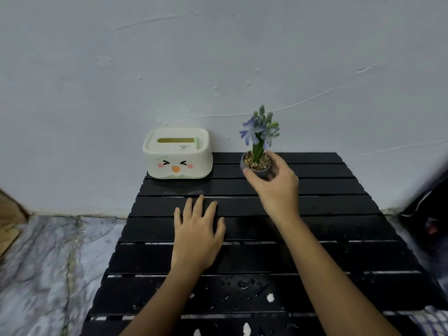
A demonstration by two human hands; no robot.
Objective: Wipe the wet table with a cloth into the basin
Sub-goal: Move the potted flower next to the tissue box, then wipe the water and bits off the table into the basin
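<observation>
Black slats make up the table (315, 229), glossy and wet, with beads and small puddles of water standing on the boards nearest the viewer. At about one o'clock the right hand (276, 187) is wrapped around a small grey flower pot (257, 166) holding a blue bloom. The left hand (197, 234) lies flat, fingers spread, holding nothing. At eleven o'clock sits a cream tissue box (178, 154) against the pale wall (218, 57). A checked cloth (434, 321) edge shows at five o'clock.
</observation>
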